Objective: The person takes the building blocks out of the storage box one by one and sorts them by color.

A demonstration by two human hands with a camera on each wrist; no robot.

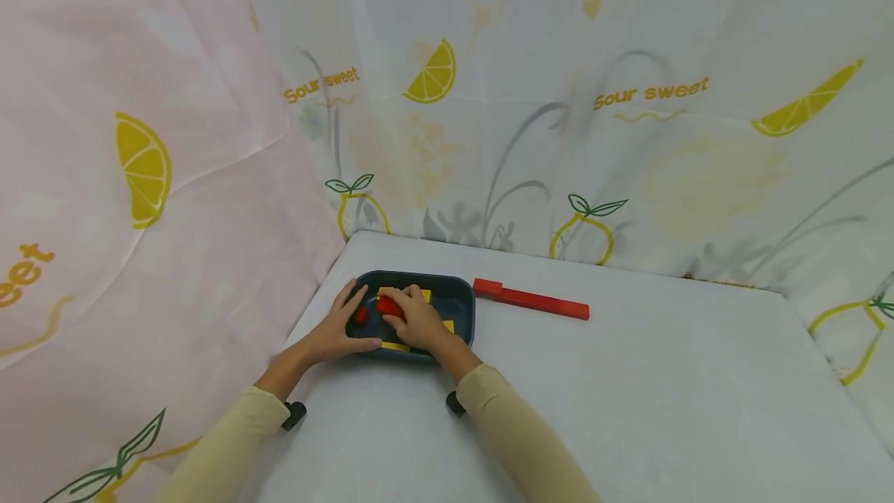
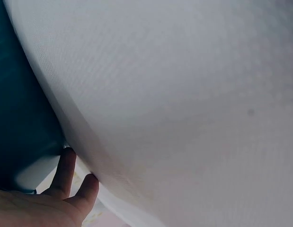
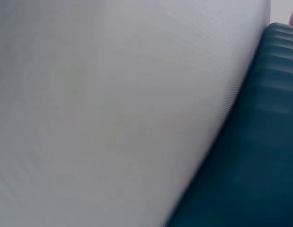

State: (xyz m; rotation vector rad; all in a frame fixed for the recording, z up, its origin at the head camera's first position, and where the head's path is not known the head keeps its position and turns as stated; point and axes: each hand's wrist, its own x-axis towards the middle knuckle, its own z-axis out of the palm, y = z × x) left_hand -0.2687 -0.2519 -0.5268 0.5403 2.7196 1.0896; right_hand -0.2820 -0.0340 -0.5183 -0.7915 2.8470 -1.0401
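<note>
Pinching a red block (image 1: 388,306) with the right hand (image 1: 421,323) over the dark tray (image 1: 459,303), below and left of frame centre — presumably steadying its left end with a spread-fingered left hand (image 1: 337,333).

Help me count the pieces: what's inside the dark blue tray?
The tray shows yellow pieces and, toward its left end, a red block; the right grip holds another red piece there. Whatever lies beneath that grip is covered, so the full count stays uncertain.
</note>
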